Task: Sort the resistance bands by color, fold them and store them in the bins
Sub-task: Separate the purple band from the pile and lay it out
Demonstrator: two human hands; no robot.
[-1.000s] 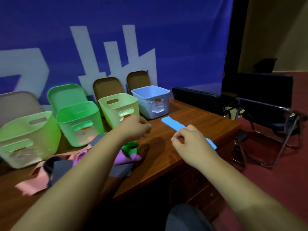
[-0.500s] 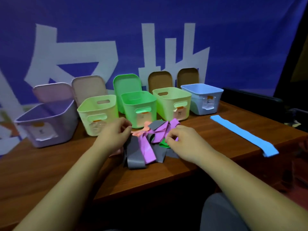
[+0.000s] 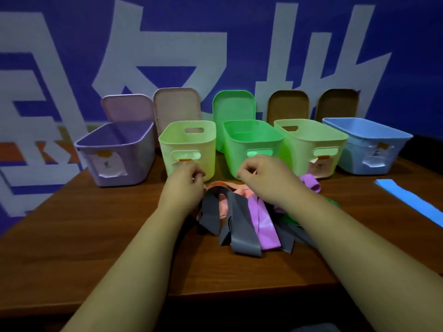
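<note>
Fingers first: the left fingertips [image 3: 197, 174] are curled tight against the thumb and the right fingertips [image 3: 244, 172] are curled the same way. Both look to be pinching the top edge of a salmon-pink stretchy rubber band [image 3: 217, 184] strung between them. The left hand [image 3: 183, 190] and right hand [image 3: 266, 180] sit just in front of the bins, over a tangled pile of flat rubber bands [image 3: 242, 224] (grey, purple, a bit of green) on the brown wooden table [image 3: 96, 236]. One long flat blue rubber band [image 3: 407, 202] lies alone off to the right, well apart from the pile. Behind stands a row of open plastic tubs: lilac bin [image 3: 115, 152], two pale green ones, a bright green one, light blue bin [image 3: 366, 144]. I'd say it's barely started: one colour pulled out, nothing folded, and no bin shows a band inside from here.
</note>
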